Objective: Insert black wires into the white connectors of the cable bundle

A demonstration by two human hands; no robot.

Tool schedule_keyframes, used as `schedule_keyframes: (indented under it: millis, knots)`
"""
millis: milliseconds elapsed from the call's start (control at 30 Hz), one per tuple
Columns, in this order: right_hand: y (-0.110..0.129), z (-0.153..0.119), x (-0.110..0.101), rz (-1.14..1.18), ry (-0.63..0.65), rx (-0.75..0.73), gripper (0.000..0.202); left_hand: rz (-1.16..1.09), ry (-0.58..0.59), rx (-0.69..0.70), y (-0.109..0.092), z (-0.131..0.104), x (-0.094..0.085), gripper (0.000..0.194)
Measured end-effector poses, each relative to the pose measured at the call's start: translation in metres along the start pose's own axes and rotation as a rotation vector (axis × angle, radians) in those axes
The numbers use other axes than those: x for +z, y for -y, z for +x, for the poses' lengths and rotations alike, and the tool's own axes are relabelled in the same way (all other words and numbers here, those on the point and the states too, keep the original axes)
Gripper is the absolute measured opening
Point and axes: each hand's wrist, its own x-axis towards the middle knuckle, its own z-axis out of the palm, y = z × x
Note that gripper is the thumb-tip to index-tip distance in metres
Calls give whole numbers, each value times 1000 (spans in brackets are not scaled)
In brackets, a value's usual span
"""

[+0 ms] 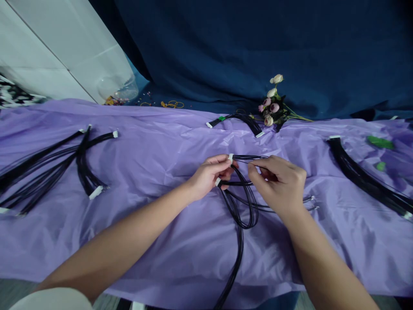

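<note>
Both hands meet over the middle of a purple table cover [155, 163]. My left hand [209, 174] pinches the white connector ends of a black cable bundle [240, 206]. My right hand [279, 183] grips the same bundle's wires just to the right. The bundle loops below the hands and trails down over the table's front edge.
More black cable bundles with white connectors lie at the left [64, 159], at the far middle [240, 120] and at the right [364, 176]. A small bunch of artificial flowers [274, 107] lies at the back, with a clear jar [119, 88] and rubber bands [172, 103] further left. A dark blue cloth hangs behind.
</note>
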Motion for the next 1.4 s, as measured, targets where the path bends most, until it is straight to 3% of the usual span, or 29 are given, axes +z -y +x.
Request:
schedule_keyframes:
  millis: [300,567,733,867,933,1000,1067,1200,1300,1400]
  knots:
    - [-11,-10,8,-143,-39,-186,16,-31,73,-43,0,-3,4,15]
    - [-12,-10,9,-95,23,-169,11,-22,141,-73,0,-4,2,15]
    - [-13,-8,10,-82,55,-147,14,-65,100,-91,-1,-2,2,13]
    - [-10,-5,8,-212,-53,-158,22,-133,36,-97,-3,3,-3,11]
    - [-8,-4,6,-317,-146,-145,19,-171,1,-86,-4,5,-7,12]
    - [-7,-5,5,-331,-161,-127,12,-204,-24,-68,-5,7,-10,12]
    - [-6,-7,6,-207,-29,-85,7,-222,-49,-49,-5,8,-11,13]
    - [-1,-12,12,37,384,69,14,-229,-119,-32,-4,9,-11,13]
    - [3,-14,16,36,490,100,17,-225,-130,-20,-4,9,-9,12]
    - [6,-15,18,41,492,118,14,-220,-147,-16,-4,8,-8,12]
